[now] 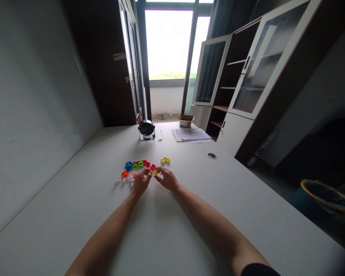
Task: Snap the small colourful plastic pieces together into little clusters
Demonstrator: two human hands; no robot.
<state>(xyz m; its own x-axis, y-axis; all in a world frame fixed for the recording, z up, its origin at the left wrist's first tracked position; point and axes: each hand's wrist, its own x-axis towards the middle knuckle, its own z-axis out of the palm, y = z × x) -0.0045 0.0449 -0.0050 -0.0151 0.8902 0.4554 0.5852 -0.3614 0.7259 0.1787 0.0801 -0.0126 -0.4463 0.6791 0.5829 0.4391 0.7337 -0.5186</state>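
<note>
A small yellow plastic piece point(155, 173) sits between my two hands, just above the white table. My right hand point(167, 178) has thumb and fingers curled onto its right side. On the other side, my left hand point(143, 181) pinches at its left end, where a pale bit shows that I cannot make out. Behind and left of my left hand lie loose plastic pieces: blue ones point(128, 165), green ones point(138, 165), red ones point(152, 167) and an orange one point(125, 174). White pieces point(129, 179) are partly hidden by that hand. Several yellow pieces point(165, 160) lie beyond my right hand.
A round black fan-like device point(146, 130) stands at the table's far side, with a thin cord point(160, 136) beside it. Papers point(191, 134) and an open cardboard box point(186, 121) are at the back right. A cable hole point(212, 156) is near the right edge.
</note>
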